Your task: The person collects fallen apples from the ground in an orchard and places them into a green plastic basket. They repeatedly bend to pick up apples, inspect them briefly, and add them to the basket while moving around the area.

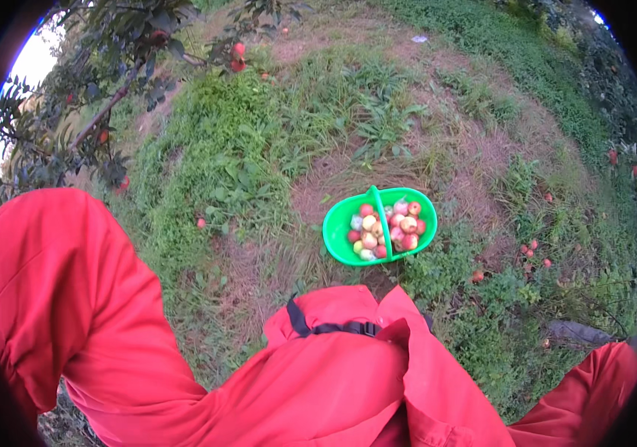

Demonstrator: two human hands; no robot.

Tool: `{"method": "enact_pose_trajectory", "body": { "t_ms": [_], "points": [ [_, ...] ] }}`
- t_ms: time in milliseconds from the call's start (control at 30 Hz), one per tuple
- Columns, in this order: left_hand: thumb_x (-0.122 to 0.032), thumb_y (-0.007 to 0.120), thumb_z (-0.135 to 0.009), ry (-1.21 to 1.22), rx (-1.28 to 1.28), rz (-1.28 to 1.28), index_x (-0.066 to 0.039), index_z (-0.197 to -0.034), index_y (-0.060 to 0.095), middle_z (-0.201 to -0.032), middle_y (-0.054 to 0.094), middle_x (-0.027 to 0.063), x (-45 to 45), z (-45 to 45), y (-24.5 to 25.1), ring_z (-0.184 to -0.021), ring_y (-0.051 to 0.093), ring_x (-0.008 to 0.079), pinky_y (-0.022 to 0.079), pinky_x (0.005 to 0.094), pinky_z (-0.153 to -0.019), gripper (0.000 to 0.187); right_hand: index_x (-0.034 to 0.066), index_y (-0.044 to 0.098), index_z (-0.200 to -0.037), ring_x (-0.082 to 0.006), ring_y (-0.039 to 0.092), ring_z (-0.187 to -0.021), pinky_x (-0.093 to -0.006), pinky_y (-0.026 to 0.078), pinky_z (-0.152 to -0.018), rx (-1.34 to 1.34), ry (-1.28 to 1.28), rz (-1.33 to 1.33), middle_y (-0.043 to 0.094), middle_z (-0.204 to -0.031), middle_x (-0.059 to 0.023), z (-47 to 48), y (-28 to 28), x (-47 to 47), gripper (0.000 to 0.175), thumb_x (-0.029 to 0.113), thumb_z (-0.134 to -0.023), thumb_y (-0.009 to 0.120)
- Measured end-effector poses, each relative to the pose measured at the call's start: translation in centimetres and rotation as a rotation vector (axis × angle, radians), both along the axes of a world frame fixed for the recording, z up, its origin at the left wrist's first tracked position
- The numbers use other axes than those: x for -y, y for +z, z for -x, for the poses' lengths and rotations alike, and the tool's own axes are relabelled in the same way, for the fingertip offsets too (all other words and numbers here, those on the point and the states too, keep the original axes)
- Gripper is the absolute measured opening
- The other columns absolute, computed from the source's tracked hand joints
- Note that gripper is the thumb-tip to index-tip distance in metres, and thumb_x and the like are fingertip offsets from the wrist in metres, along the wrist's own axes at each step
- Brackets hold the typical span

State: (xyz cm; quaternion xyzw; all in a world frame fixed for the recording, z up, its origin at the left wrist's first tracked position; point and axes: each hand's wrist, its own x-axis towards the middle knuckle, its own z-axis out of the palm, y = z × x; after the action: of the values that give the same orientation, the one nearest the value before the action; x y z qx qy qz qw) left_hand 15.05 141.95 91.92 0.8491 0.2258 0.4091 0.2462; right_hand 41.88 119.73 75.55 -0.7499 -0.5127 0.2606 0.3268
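Neither of my hands is in view. My left red sleeve (pixel 117 313) bends up at the left edge, and my right red sleeve (pixel 581 391) runs out at the lower right rim. Before me on the ground stands a bright green plastic basket (pixel 336 232) with a fixed handle (pixel 381 215) arching over its middle. Red and yellowish apples (pixel 368 237) lie in it on both sides of the handle, and its left end shows bare plastic. A black strap with a buckle (pixel 346 328) crosses the front of my red jacket (pixel 318 385).
An apple tree branch (pixel 109 106) with red apples (pixel 238 56) hangs at the upper left, close to my left sleeve. Fallen apples (pixel 529 252) lie in the weeds at right. A blurred grey object (pixel 581 332) rests near my right sleeve. Grass and weeds (pixel 218 134) cover the ground.
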Motion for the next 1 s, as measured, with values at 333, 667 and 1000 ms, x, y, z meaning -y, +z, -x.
{"method": "enact_pose_trajectory", "body": {
  "t_ms": [333,667,1000],
  "points": [
    [-0.018,0.042,-0.091,-0.012,0.03,-0.055,0.0,-0.106,0.057,-0.112,0.057,0.0168,0.7,-1.3,0.3,-0.105,0.055,0.0275,0.044,0.0419,-0.091,0.028,0.0124,0.061,-0.1,-0.0162,0.053,-0.094,-0.0325,0.043,-0.085,-0.047,-0.048,-0.044,0.06,-0.098,-0.0016,-0.3,2.2,2.2,0.016,0.023,-0.09,0.056],
    [-0.017,0.042,-0.09,-0.112,0.077,-0.188,0.001,-0.108,0.057,-0.112,0.057,0.0166,1.6,-5.2,1.8,-0.106,0.055,0.0273,0.044,0.0416,-0.091,0.029,0.0122,0.062,-0.099,-0.0156,0.054,-0.095,-0.0322,0.044,-0.086,-0.083,-0.157,-0.136,0.06,-0.098,-0.0012,-1.3,5.7,6.5,0.015,0.022,-0.089,0.057],
    [-0.016,0.042,-0.09,-0.21,0.154,-0.393,0.001,-0.109,0.056,-0.112,0.057,0.0164,3.3,-8.3,3.7,-0.106,0.054,0.027,0.044,0.0414,-0.092,0.029,0.0121,0.062,-0.098,-0.015,0.055,-0.096,-0.0318,0.045,-0.087,-0.102,-0.266,-0.239,0.061,-0.099,-0.0008,-1.9,8.4,10.7,0.014,0.022,-0.089,0.057]
  ]
}}
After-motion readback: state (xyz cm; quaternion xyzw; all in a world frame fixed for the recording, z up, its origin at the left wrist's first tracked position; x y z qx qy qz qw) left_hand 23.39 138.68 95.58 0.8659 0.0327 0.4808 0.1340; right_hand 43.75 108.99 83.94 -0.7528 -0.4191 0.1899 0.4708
